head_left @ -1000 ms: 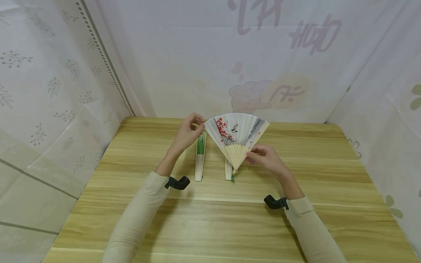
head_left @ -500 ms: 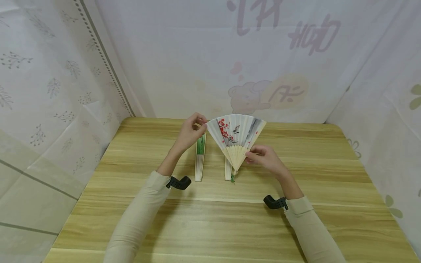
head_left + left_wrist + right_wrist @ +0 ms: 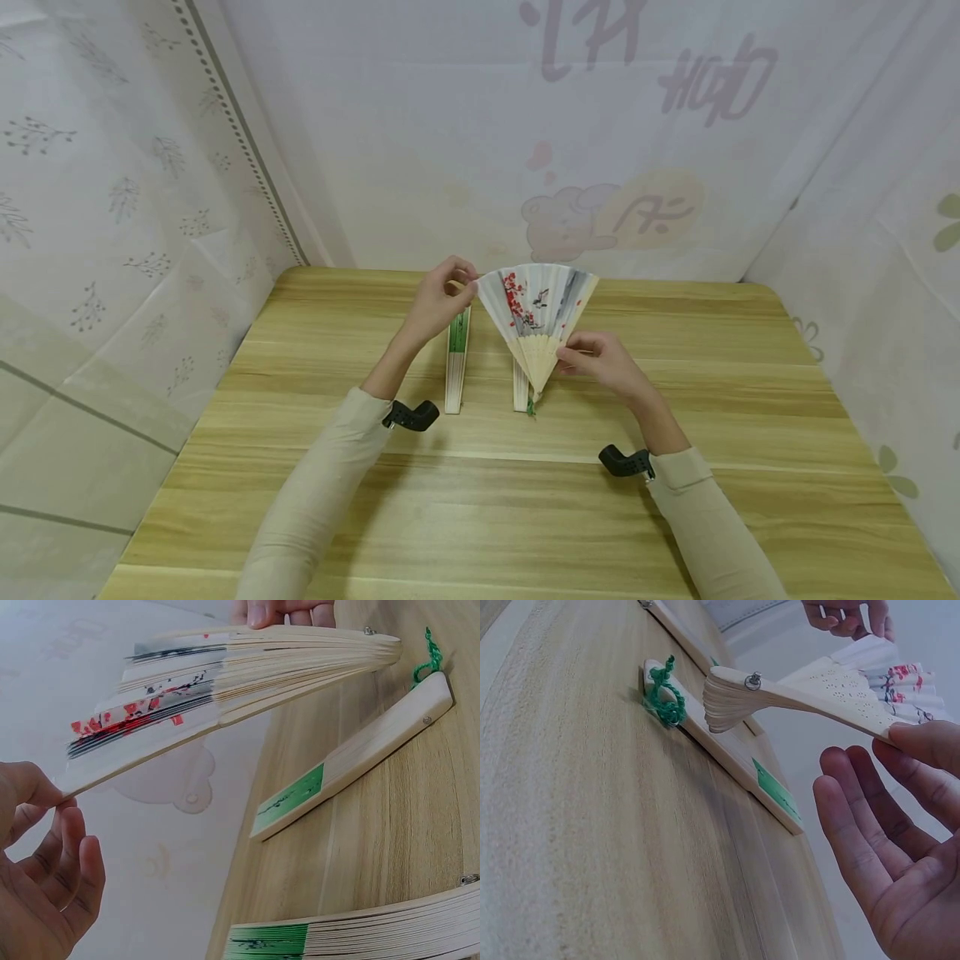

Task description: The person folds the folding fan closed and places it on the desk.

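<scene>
A partly spread folding fan (image 3: 536, 304), white with red blossoms and a bird, is held up above the table between both hands. At the fan's upper left corner, my left hand (image 3: 437, 304) pinches the outer rib between thumb and forefinger. My right hand (image 3: 603, 362) pinches the opposite outer rib lower down, its other fingers apart from it in the right wrist view. Beneath the raised fan lies a closed green fan (image 3: 349, 765) with a green cord (image 3: 664, 697) at its pivot end. A second closed green fan (image 3: 457, 367) rests to its left, partly behind my left hand.
The wooden table (image 3: 480, 517) extends in front of the hands and to both sides. A printed cloth (image 3: 420, 150) hangs behind its far edge, with more cloth on the left and right. A black wrist camera (image 3: 411, 415) sits on the left sleeve, another on the right.
The blossom fan has become narrower as its two outer ribs drew together. My left hand has shifted slightly right, and my right hand slightly left. The closed fans have stayed put.
</scene>
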### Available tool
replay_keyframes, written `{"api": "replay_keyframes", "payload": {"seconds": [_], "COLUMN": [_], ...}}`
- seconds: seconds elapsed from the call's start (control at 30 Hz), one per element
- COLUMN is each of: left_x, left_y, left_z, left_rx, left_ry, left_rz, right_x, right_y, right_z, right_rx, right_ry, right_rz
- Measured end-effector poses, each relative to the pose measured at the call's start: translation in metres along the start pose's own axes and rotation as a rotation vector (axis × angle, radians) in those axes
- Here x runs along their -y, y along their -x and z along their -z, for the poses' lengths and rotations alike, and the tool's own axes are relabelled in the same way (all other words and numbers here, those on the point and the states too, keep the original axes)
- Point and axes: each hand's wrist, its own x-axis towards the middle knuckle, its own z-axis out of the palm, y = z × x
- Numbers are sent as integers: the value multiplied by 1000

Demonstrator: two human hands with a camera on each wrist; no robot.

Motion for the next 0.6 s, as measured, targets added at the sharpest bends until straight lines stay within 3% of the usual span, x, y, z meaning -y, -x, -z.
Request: {"api": "replay_keyframes", "payload": {"seconds": [0.6], "left_x": [-2], "left_y": [-3], "left_z": [-5], "left_rx": [15], "left_ry": [-1], "left_rz": [17], "right_x": [3], "right_y": [-2], "right_z": [-3], "right_rx": [41], "right_ry": [40], "right_rz": [0]}}
